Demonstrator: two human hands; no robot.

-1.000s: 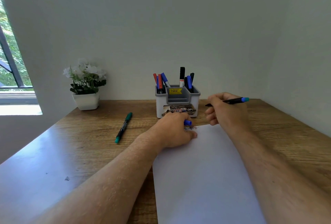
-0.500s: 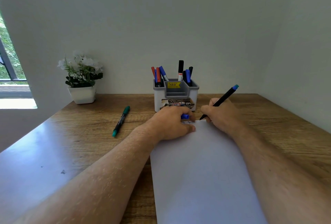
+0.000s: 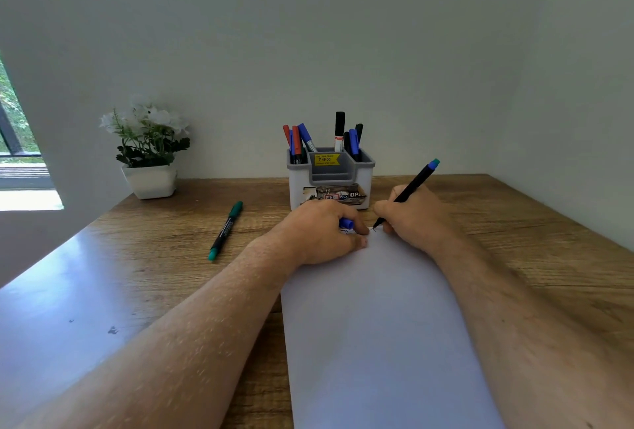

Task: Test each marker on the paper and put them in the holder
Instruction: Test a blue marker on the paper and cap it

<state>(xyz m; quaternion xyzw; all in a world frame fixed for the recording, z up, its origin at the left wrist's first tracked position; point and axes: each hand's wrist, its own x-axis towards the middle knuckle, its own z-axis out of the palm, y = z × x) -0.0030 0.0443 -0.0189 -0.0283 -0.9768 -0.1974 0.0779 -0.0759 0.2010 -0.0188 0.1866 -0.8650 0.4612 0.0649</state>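
A white sheet of paper (image 3: pixel 374 325) lies on the wooden desk before me. My right hand (image 3: pixel 415 219) grips a black marker with a blue end (image 3: pixel 411 188), its tip touching the paper's far edge beside small marks. My left hand (image 3: pixel 322 233) rests on the paper's top left corner and holds a blue cap (image 3: pixel 347 223) in curled fingers. A grey and white holder (image 3: pixel 331 178) stands just behind both hands with several red, blue and black markers in it. A green marker (image 3: pixel 226 229) lies on the desk to the left.
A white pot of white flowers (image 3: pixel 149 151) stands at the back left by the wall. The wooden desk (image 3: pixel 514 240) ends at walls behind and to the right. A window opening shows at the far left.
My right hand swung the marker from lying level above the desk to pointing down, and its tip came onto the paper. The left hand kept its place with the cap.
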